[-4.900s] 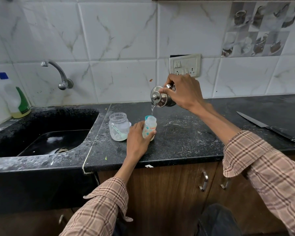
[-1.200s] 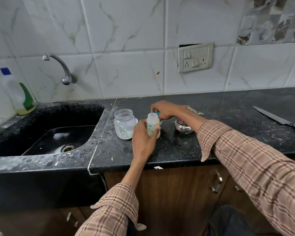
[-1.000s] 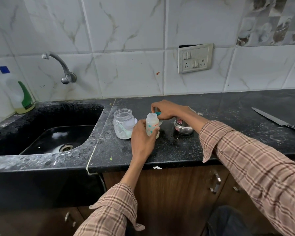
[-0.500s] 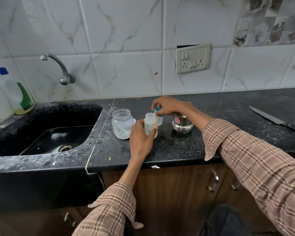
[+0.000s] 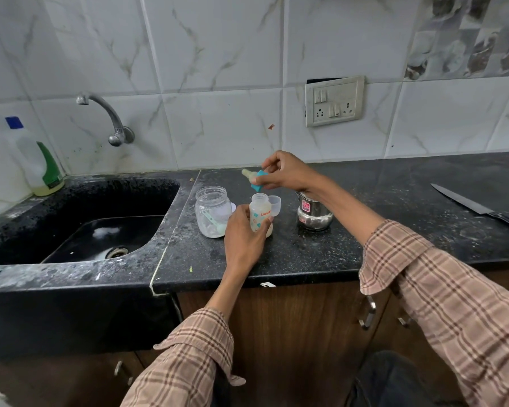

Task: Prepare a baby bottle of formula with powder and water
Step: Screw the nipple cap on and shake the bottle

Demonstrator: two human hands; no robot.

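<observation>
A small baby bottle (image 5: 259, 214) with a printed label stands open on the black counter (image 5: 306, 254). My left hand (image 5: 243, 235) is wrapped around its body. Above it, my right hand (image 5: 285, 173) holds the teal screw ring with its pale teat (image 5: 254, 179), tilted, teat pointing left. A clear jar (image 5: 213, 211) holding white powder and a scoop stands just left of the bottle. The bottle's clear cap (image 5: 274, 204) sits behind the bottle. A small steel water pot (image 5: 313, 214) stands to the right.
A black sink (image 5: 80, 230) with a wall tap (image 5: 106, 113) lies to the left, with a detergent bottle (image 5: 40, 163) at its corner. A kitchen knife (image 5: 479, 207) lies at the far right of the counter. A wall socket (image 5: 334, 101) is behind.
The steel pot was put down right of the bottle. My right hand picked up the teat ring from behind the bottle and lifted it above the bottle's mouth. My left hand kept its hold.
</observation>
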